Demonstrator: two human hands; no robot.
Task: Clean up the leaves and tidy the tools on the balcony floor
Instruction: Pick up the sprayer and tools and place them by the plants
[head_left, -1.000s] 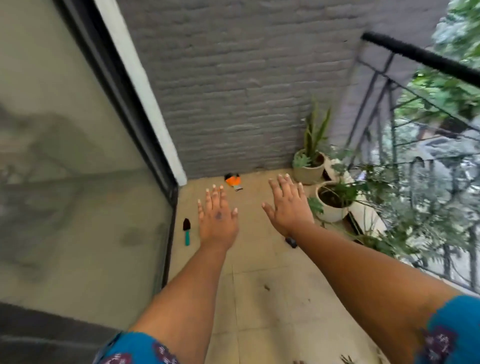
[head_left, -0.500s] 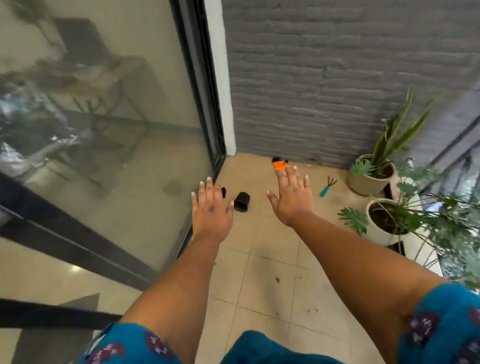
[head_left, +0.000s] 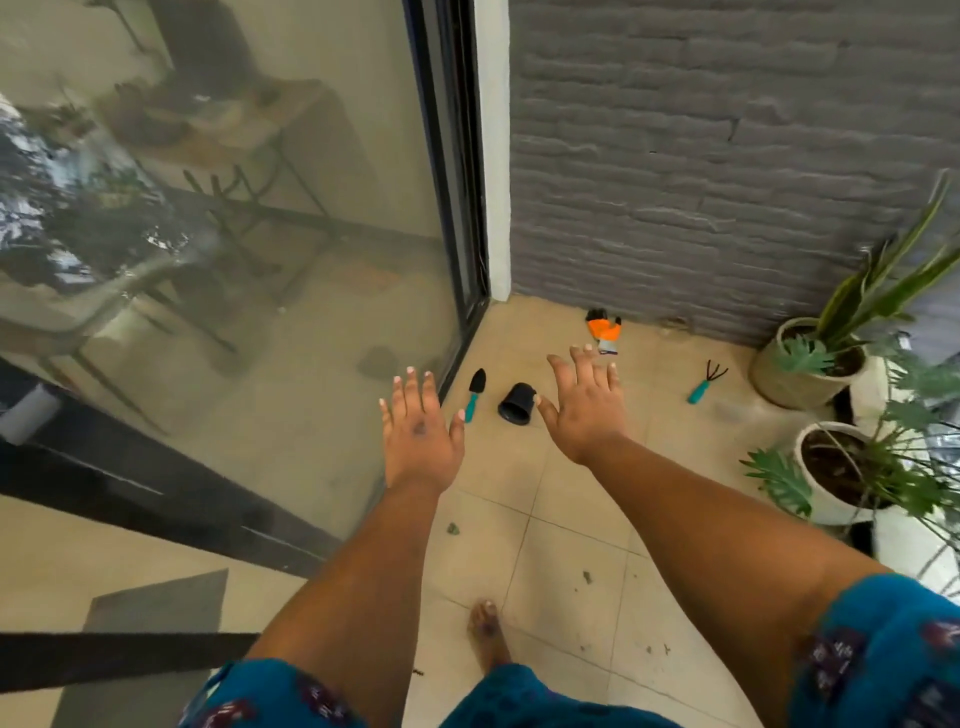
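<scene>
Now trowel (head_left: 475, 395) shows beside pot (head_left: 516, 404); both hands' grip stays spread, empty.

orange glove (head_left: 603, 329), teal-handled trowel (head_left: 474, 396)

short teal sleeves (head_left: 883, 649) printed with dark purple motifs, matching garment below, bare forearms and one bare foot (head_left: 485, 636).

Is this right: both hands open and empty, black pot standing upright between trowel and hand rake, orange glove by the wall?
Not quite. In the head view the black pot lies on its side, not upright. The rest holds: left hand and right hand open and empty, trowel, hand rake, orange glove by the wall.
</scene>
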